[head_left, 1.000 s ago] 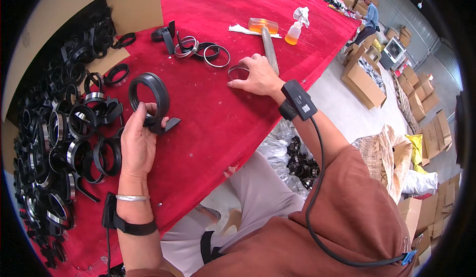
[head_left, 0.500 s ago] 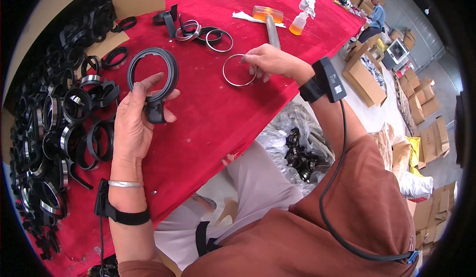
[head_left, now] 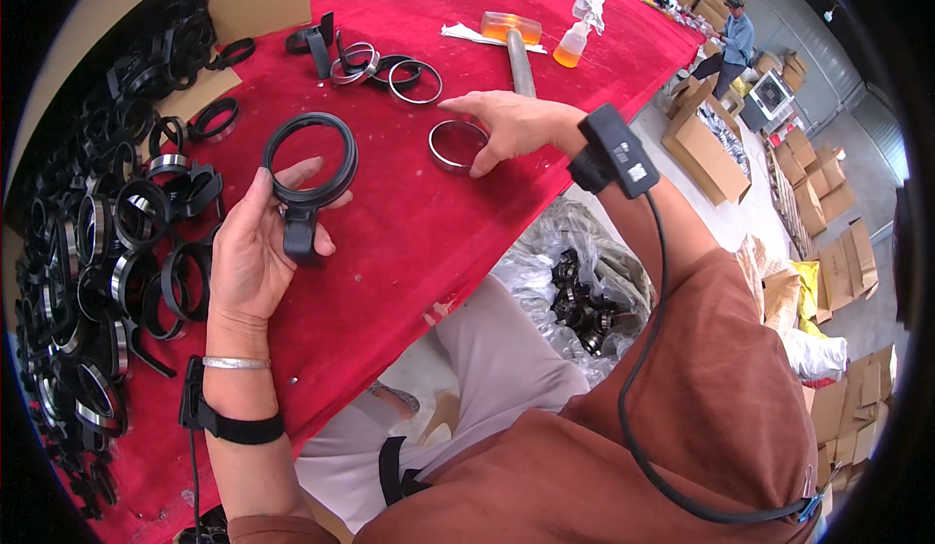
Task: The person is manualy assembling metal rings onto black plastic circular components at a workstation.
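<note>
Red table (head_left: 409, 242): left fingers (head_left: 292, 179) around black ring (head_left: 310, 159), right fingers (head_left: 477, 159) on metal ring (head_left: 456, 145).

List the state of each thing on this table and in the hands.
Left hand: shut on the black ring, palm up.
Black ring: held upright off the cloth by its stem.
Right hand: open, fingers on the metal ring.
Metal ring: lying flat on the red cloth.
Hammer: lying flat.
Spray bottle: upright, holds orange liquid.
Ring pile: heaped at the left edge.
</note>
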The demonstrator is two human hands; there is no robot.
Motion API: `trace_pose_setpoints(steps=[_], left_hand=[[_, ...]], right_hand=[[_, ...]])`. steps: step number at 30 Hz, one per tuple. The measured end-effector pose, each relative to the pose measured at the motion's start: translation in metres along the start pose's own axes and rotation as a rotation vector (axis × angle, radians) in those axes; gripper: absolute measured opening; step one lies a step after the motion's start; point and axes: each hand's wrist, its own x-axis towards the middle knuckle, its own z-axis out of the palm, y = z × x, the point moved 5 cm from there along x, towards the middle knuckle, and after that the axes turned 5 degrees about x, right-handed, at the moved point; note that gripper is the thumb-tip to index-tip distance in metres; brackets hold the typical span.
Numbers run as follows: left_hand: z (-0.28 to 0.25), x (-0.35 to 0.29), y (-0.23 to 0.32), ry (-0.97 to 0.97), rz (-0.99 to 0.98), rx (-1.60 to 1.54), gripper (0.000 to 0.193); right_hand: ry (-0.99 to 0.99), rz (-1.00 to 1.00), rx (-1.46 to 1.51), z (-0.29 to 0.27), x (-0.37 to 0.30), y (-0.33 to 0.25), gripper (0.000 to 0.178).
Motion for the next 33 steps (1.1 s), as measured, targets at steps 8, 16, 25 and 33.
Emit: trace_pose_setpoints(steps=[8, 16, 25, 33], left_hand=[[0.000, 0.000, 0.001, 0.029, 0.029, 0.044, 0.053], [0.000, 0.002, 0.001, 0.069, 0.052, 0.069, 0.054], [0.001, 0.001, 0.000, 0.073, 0.019, 0.042, 0.056], [0.003, 0.001, 0.000, 0.015, -0.010, -0.040, 0.049]], right_hand=[[0.147, -0.070, -0.109, 0.006, -0.009, -0.016, 0.078], [0.406, 0.161, 0.039, 0.015, -0.033, -0.039, 0.065], [-0.084, 0.512, -0.148, 0.006, -0.005, -0.032, 0.070], [-0.151, -0.118, -0.099, 0.009, 0.001, -0.045, 0.080]])
